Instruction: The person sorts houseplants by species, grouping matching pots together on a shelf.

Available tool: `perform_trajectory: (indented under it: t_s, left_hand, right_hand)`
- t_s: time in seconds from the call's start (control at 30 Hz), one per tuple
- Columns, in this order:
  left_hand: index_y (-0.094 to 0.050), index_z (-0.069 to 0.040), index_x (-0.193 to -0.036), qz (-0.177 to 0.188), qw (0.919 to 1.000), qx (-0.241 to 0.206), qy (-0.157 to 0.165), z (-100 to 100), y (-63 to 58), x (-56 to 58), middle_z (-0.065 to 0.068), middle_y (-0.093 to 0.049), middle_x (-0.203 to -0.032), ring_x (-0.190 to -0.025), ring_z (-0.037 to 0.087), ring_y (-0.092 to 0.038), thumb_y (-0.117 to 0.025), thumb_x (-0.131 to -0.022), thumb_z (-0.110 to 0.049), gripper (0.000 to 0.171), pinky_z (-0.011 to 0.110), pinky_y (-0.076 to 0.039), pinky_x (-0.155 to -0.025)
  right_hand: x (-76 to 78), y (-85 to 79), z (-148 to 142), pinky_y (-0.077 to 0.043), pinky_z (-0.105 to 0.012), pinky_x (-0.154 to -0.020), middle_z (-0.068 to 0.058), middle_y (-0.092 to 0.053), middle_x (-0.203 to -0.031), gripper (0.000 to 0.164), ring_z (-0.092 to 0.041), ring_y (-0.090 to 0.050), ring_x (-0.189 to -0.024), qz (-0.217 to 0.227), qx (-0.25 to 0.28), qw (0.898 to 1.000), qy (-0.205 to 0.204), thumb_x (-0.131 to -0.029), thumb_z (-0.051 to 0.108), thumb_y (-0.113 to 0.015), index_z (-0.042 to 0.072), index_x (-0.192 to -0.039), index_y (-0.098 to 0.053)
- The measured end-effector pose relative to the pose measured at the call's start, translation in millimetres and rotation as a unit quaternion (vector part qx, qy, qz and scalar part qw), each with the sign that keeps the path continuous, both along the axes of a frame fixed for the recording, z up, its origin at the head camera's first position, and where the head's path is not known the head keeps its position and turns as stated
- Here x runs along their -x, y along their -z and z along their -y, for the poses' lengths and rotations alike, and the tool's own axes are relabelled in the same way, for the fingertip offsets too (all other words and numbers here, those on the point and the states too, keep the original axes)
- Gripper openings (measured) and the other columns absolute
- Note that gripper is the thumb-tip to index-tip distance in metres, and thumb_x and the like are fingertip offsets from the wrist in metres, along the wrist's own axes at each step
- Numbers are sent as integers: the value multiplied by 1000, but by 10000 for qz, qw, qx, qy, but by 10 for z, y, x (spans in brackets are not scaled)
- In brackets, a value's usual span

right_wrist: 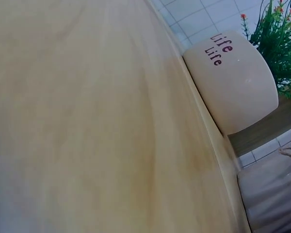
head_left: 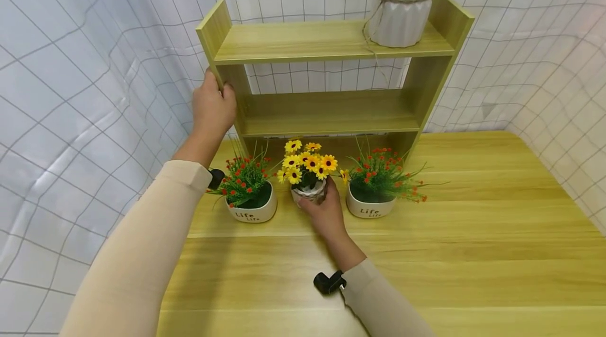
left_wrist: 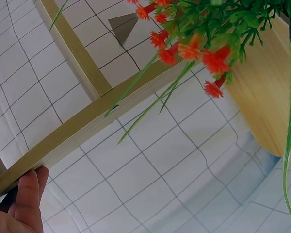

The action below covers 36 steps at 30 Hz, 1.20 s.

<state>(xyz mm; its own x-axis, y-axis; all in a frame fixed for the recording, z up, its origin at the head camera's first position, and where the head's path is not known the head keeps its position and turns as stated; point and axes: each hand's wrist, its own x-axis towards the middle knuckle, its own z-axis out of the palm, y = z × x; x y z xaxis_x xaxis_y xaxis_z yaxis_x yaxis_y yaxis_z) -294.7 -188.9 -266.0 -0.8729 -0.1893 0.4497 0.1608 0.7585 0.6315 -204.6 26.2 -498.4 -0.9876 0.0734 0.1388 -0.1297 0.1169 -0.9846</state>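
My left hand (head_left: pixel 214 108) grips the left side panel of a wooden shelf unit (head_left: pixel 331 111). Seen from the left wrist, the fingers (left_wrist: pixel 28 199) lie along the edge of that panel (left_wrist: pixel 87 114). Down on the table, my right hand (head_left: pixel 329 216) holds a small pot of yellow artificial flowers (head_left: pixel 305 161), thumb in front and fingers round its right side. In the right wrist view the grey ribbed pot (right_wrist: pixel 271 194) shows at the lower right, and the hand itself is out of sight. This pot stands between two white planters marked "Life", the left one (head_left: pixel 253 214) and the right one (head_left: pixel 369 208).
Both planters carry red flowers and grass-like leaves. A white ribbed pot (head_left: pixel 400 19) tied with twine stands at the right of the top shelf. The wooden table (head_left: pixel 473 232) extends to the right and front. White grid-patterned curtains (head_left: pixel 535 53) hang behind and at both sides.
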Motion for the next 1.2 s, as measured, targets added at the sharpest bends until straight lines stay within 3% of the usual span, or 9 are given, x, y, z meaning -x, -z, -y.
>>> perform_trajectory:
  t_s: [0.53,0.9,1.2]
  left_hand:
    - [-48,-4,-136,-29,10000,-24,6,1,7,3,27,-63,-121,-116,40,-59,-40,-103,-21,38,52,-47,-91]
    - [-47,-6,-137,2,10000,-9,-14,-7,11,5,26,-64,-120,-114,41,-60,-40,-103,-22,39,53,-48,-89]
    - [-48,-5,-137,-95,9999,32,-20,4,14,9,26,-65,-118,-111,42,-61,-40,-103,-21,39,53,-48,-88]
  right_hand:
    - [69,16,70,-30,-49,-111,-19,-41,-147,91,-33,-40,-136,3,-90,9995,291,-79,20,-83,3,-151,-31]
    - [44,13,66,-31,-47,-111,-15,-43,-149,90,-31,-40,-136,238,-23,9976,643,-79,23,-85,6,-152,-35]
    - [2,-36,53,-33,-47,-110,-15,-47,-144,86,-31,-44,-133,-67,-37,9972,745,-77,23,-87,7,-149,-43]
